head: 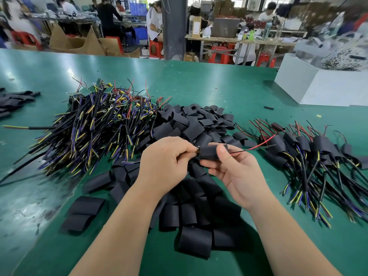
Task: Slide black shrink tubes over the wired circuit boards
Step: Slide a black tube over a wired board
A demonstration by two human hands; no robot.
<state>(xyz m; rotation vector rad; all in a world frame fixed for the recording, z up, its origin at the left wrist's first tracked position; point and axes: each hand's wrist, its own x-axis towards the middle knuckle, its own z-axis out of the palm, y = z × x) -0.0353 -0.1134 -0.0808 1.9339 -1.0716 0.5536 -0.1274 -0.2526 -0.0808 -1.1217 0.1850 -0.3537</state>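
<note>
**Sleeving by hand: a worker is feeding a wired board into its black tube**

At the bottom centre of the frame, loose black shrink tubes (194, 243) are lying flattened and heaped on the green table (229, 86), close under the forearms so that the next one is always within reach. Just above them, at mid-frame, the two hands are meeting over the heap. The left hand (165, 166) is closing its fingertips on the near end of a wired circuit board (198, 150), only a sliver of which is showing; the rest is hidden inside the sleeve. The right hand (237, 172) is pinching the held shrink tube (212, 153) between thumb and fingers, apparently steadying it while the board is being pushed through. Red and black lead wires (256, 146) are trailing out of the tube's far end toward the right, which suggests the leads are being threaded first as a guide.

Further back, the stock is sorted by stage. At mid-left, the unsleeved pile (95, 124) of boards and striped cables is waiting. At mid-right, the finished pile (310, 154) is lying with tubes already on, cables fanning toward the lower right. A white box (318, 86) is standing at the upper right edge of the table. Beyond, across the top of the frame, other people are working at benches, blurred.
</note>
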